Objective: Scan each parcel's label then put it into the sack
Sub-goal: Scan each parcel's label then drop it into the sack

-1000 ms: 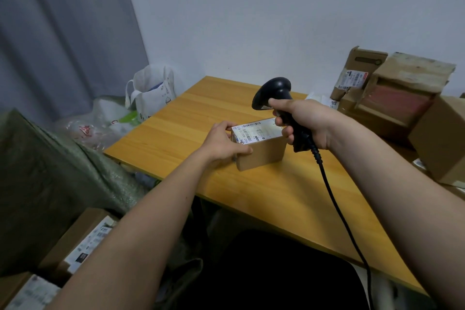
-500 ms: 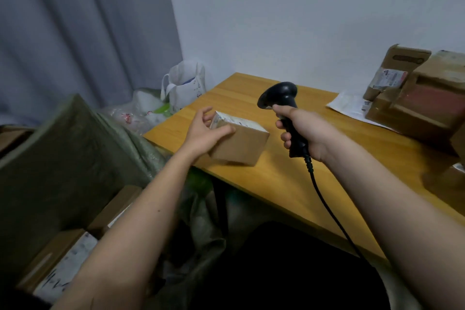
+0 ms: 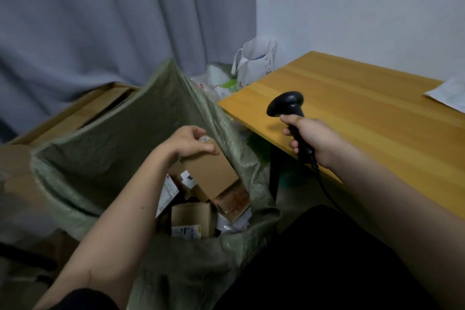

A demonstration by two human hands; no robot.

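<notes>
My left hand (image 3: 187, 143) grips a small brown cardboard parcel (image 3: 210, 175) by its top end and holds it tilted inside the open mouth of the green woven sack (image 3: 120, 138). Several other labelled cardboard parcels (image 3: 192, 219) lie in the sack below it. My right hand (image 3: 310, 137) grips the handle of the black barcode scanner (image 3: 289, 108) above the left part of the wooden table (image 3: 364, 113). The scanner's cable hangs down beside my right forearm.
A white paper sheet (image 3: 450, 92) lies at the table's right edge. A white tote bag (image 3: 254, 64) and plastic bags stand on the floor by the wall. Flat brown cardboard (image 3: 83, 111) leans behind the sack, before a grey curtain. The table's dark leg (image 3: 273, 178) stands beside the sack.
My left hand lifted the parcel off the table and carried it left and down into the sack's mouth. My view swung left. My right hand kept the scanner over the table.
</notes>
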